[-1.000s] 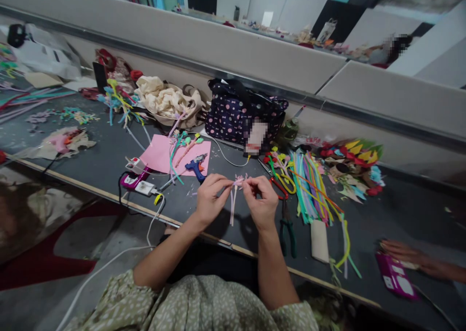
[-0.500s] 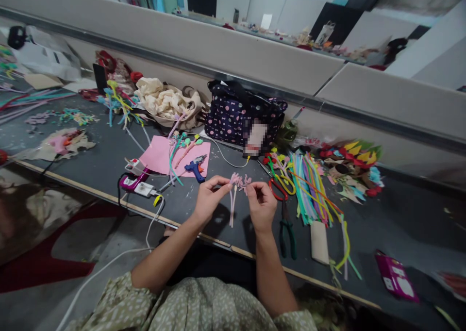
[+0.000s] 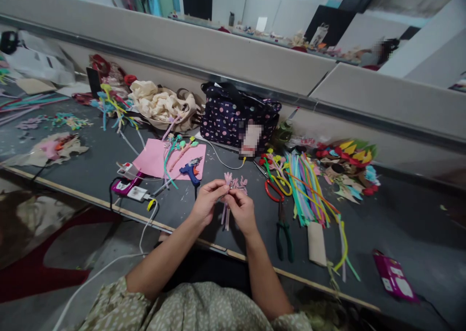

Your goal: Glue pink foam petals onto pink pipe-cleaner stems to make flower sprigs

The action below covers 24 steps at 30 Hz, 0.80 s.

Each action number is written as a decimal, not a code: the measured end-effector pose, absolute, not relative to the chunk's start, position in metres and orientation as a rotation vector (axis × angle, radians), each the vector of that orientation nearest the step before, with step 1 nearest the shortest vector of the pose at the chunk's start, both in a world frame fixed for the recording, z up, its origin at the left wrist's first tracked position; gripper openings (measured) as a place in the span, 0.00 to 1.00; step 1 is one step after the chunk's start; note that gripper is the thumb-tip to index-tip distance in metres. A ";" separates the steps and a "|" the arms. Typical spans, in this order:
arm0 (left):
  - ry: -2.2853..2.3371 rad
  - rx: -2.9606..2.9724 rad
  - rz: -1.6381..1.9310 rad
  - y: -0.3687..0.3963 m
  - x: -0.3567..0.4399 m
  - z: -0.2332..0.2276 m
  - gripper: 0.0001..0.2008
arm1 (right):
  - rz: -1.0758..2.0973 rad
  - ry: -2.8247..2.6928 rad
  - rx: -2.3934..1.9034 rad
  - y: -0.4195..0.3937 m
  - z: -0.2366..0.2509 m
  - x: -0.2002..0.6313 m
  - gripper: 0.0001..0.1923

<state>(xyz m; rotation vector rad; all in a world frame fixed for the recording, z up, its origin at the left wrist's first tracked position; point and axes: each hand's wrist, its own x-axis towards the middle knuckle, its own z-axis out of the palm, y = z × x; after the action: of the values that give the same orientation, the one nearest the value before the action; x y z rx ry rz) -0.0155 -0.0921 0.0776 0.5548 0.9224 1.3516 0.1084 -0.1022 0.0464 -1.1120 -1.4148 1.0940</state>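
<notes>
Left hand (image 3: 206, 206) and right hand (image 3: 241, 209) both pinch fuzzy pink pipe-cleaner flowers (image 3: 233, 183); blue glue gun (image 3: 191, 168) at ten o'clock.

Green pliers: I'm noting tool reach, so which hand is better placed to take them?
Probably the right hand. The green pliers lie on the table just to its right, while the left hand sits farther off. Both hands pinch the pink pipe-cleaner flowers, so one must let go first.

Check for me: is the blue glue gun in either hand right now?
No, the blue glue gun lies on the table beside the pink paper, untouched.
</notes>
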 end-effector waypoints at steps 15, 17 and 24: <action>0.499 0.410 1.020 -0.086 -0.006 0.081 0.13 | 1.463 -1.227 -0.991 -0.081 0.041 0.120 0.31; 0.512 0.399 1.027 -0.084 -0.005 0.078 0.13 | 1.481 -1.230 -0.985 -0.077 0.038 0.123 0.28; 0.502 0.396 1.054 -0.073 -0.007 0.071 0.11 | 1.310 -1.255 -1.014 -0.060 0.042 0.143 0.15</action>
<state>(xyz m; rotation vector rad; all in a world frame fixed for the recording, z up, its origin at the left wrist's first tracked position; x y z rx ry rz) -0.0073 -0.0733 0.0705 0.3961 0.5022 1.0543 0.1434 -0.0596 0.0422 -1.0143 -1.2545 1.3102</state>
